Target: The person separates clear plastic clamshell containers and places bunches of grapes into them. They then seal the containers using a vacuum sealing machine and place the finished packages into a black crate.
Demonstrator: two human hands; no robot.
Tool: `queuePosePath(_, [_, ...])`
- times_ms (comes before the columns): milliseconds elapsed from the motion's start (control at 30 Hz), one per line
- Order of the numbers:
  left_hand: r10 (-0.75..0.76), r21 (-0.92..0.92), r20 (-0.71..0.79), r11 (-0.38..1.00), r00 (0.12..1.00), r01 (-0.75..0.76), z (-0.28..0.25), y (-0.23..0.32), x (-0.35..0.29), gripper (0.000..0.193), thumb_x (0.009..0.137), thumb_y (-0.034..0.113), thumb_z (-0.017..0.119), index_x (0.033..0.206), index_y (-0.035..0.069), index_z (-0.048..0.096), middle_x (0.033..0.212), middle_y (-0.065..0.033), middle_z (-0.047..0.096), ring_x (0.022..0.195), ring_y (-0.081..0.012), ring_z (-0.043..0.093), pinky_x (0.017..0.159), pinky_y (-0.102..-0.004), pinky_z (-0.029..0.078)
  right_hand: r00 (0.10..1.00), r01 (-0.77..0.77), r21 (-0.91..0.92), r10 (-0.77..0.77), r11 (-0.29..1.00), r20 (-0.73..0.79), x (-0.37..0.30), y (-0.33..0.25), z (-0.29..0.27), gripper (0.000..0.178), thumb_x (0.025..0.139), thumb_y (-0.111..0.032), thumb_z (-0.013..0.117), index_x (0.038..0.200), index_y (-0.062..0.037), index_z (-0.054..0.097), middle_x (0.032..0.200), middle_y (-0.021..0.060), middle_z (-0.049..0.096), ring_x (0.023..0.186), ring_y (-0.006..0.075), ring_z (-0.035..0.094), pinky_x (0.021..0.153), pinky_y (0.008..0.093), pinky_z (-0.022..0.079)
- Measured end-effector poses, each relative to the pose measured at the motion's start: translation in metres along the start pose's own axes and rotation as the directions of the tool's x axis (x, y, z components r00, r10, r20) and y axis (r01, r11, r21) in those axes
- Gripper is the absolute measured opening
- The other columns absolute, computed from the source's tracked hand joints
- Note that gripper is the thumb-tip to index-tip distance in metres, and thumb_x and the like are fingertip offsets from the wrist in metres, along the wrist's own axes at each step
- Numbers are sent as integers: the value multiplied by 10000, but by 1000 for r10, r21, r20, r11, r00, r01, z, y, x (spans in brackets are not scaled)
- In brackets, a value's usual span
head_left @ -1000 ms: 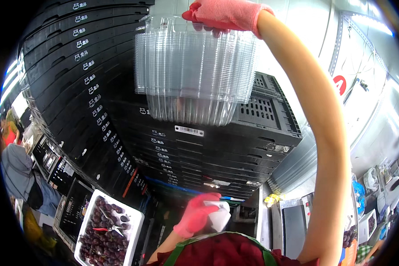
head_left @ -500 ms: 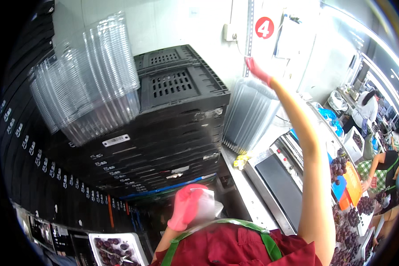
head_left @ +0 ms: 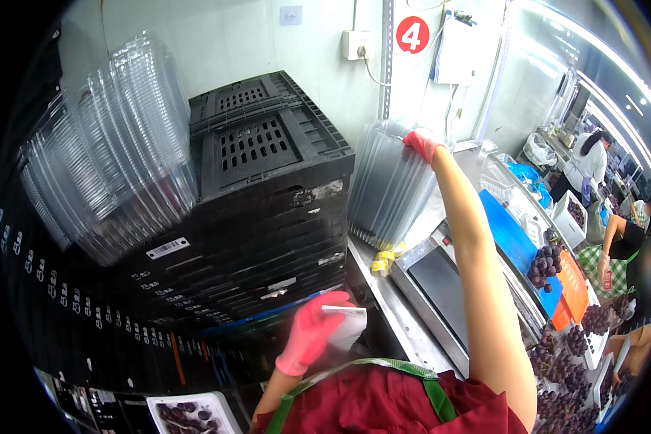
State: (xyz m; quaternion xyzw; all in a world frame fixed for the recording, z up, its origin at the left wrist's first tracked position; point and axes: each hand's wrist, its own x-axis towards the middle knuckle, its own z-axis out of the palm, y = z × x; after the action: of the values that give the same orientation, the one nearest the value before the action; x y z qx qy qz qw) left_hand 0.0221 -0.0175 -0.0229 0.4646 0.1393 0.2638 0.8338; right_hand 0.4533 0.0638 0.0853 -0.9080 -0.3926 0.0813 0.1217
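Right of the black crates point(head_left: 267, 213), the right grip point(head_left: 424, 147) has reached the clear containers point(head_left: 387, 188) below it, closure unclear; the left grip point(head_left: 309, 334) pinches a white item point(head_left: 349, 325).

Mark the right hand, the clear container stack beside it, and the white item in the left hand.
Right hand point(head_left: 423, 147): head view, on its pink-gloved middle.
Clear container stack point(head_left: 388, 186): head view, on its ribbed side.
White item point(head_left: 350, 328): head view, on its pale visible face.

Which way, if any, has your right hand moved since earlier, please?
Yes, the right hand moved rightward past the black crates, to clear containers beside them.
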Motion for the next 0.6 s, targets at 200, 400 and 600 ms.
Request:
queuePosePath(200, [58, 22, -70, 998, 996, -57, 5, -2, -2, 215, 818, -14, 528, 1032, -29, 543, 941, -93, 626, 858, -155, 599, 785, -273, 473, 862, -152, 206, 232, 967, -451, -16, -13, 14, 365, 834, -334, 413, 977, -92, 645, 1003, 152, 627, 977, 320, 584, 832, 385, 444])
queuePosePath(400, [193, 123, -163, 977, 968, -174, -2, 7, 12, 80, 854, 103, 574, 853, 26, 592, 747, 17, 564, 651, -46, 483, 583, -201, 370, 693, 687, 695, 97, 214, -715, -111, -17, -38, 80, 873, -79, 481, 901, -10, 511, 717, 44, 531, 625, 119, 504, 613, 258, 449])
queuePosePath(600, [235, 152, 20, 960, 972, -235, 41, 32, 42, 65, 832, 5, 565, 846, -47, 600, 711, 27, 536, 633, -20, 450, 555, -166, 353, 919, 349, 608, -131, 714, -373, -279, -30, -99, 180, 870, -100, 390, 831, -3, 537, 660, -7, 492, 589, 50, 453, 517, 216, 396])
